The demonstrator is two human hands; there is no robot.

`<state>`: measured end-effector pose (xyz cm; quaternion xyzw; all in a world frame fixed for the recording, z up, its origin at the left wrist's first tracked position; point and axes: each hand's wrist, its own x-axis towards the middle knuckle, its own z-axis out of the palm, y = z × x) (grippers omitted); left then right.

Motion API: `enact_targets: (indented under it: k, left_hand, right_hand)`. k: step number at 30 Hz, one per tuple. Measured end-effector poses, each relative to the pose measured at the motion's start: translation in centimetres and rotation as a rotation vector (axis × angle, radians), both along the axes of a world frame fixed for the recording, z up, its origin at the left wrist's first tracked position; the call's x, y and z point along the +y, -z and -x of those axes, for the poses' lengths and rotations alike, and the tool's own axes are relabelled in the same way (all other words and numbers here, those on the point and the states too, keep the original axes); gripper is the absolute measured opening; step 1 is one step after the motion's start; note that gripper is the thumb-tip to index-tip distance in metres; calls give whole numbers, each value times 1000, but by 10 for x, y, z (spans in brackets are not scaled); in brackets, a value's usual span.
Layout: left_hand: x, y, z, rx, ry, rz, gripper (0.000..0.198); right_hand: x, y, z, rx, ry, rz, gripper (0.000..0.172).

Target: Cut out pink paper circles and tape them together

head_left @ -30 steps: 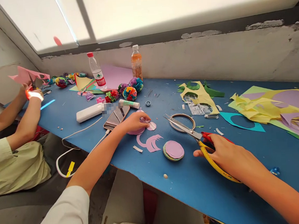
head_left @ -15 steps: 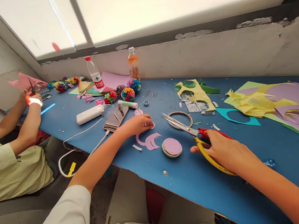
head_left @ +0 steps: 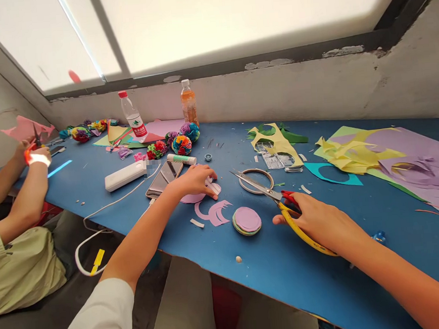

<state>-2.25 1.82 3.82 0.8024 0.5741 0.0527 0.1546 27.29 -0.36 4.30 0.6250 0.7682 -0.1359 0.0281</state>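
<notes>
My left hand (head_left: 197,180) is over lilac paper pieces left of centre, its thumb and fingers apart. One pale lilac piece (head_left: 215,187) shows by the fingertips, and another lilac piece (head_left: 192,198) lies partly hidden under the hand. In my right hand (head_left: 315,218) is a pair of scissors (head_left: 261,187) with red and yellow handles, the blades pointing left and nearly together. Between the hands lie a curved, fringed lilac offcut (head_left: 219,214) and a stack of paper circles (head_left: 247,220), lilac on top. A tape roll (head_left: 255,171) sits behind the blades.
A phone (head_left: 163,179), white power bank (head_left: 124,176) with cable, and glue stick (head_left: 181,159) lie left. Behind them stand two bottles (head_left: 134,118) near colourful paper flowers (head_left: 182,144). Yellow and purple scraps (head_left: 350,155) cover the right. A co-worker's hands (head_left: 32,154) cut pink paper at far left.
My left hand's fingers have spread apart, and a lilac piece now shows beneath it. The scissors stay in my right hand. The whole view has shifted slightly.
</notes>
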Motion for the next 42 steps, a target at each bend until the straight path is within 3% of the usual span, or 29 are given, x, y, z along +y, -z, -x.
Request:
enact_targets:
  k: [5,8,11,14,19,25,28,35,40,42]
  left_hand:
    - [9,-15,-2,80,12,194,45]
    - [10,-25,-7,166,44,181,39]
    - [10,-30,-11,173,39,176,45]
    - [12,-30,-14,186,12,209,53]
    - [20,-28,-16,300,30,204,44]
    - [22,-25,-8,131,25,285,35]
    - [19,-25,-7,165,83,211,35]
    - [17,-31,-11,133,60,291,57]
    - [19,-33,-6,294,138,235,32]
    - [20,-35,-3,256,153,161,28]
  right_hand:
    - [-3,-4,3,-9,8,35,48]
    - [-4,-3,2,-22,9,46,51]
    - [-3,-1,0,-10,6,31,55]
    - [-2,2,-2,4,-5,14,56]
    - [-2,1,-2,-7,-15,18,52]
    - [-1,1,-4,74,-15,25,43]
    - [-1,1,-5,105,-17,31,40]
    - [-1,2,-5,110,-23,17,42]
    - [-1,2,-5,112,-45,-8,43]
    - [-2,1,-5,137,-42,-1,40]
